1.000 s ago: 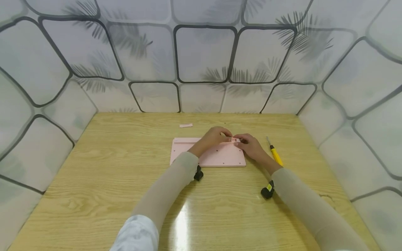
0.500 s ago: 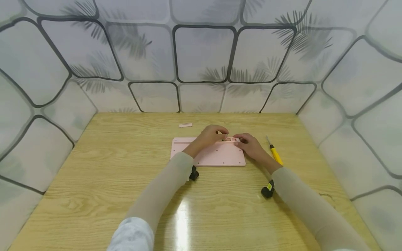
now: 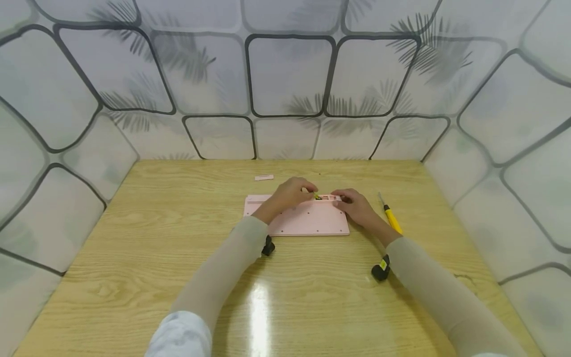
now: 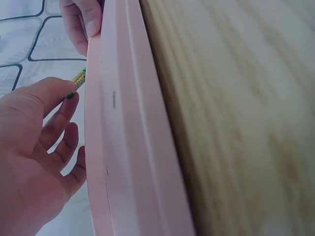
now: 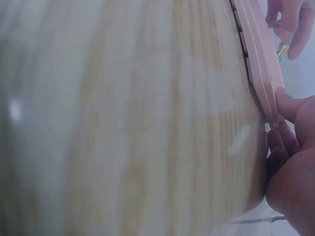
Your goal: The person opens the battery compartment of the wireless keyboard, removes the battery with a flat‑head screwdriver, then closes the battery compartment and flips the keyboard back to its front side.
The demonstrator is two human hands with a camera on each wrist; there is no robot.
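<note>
A pink keyboard (image 3: 314, 224) lies face down on the table, with an open battery compartment (image 3: 329, 197) along its far edge toward the right. My left hand (image 3: 291, 194) pinches a small yellow-green battery (image 4: 78, 81) between thumb and index finger, at the left end of that compartment. The other left fingers are loosely bent, as the left wrist view shows. My right hand (image 3: 355, 206) grips the keyboard's far right corner, thumb (image 5: 289, 105) on the upper side and fingers around the edge.
A small pink cover strip (image 3: 264, 177) lies on the wooden table (image 3: 147, 248) beyond the keyboard. To the right of the keyboard is a screwdriver (image 3: 392, 221) with a yellow handle. Patterned fabric walls (image 3: 290, 74) stand behind and at both sides.
My left hand has moved left along the keyboard's far edge, drawing back from my right hand and uncovering more of the compartment. The battery now shows at its fingertips. My right hand has stayed put.
</note>
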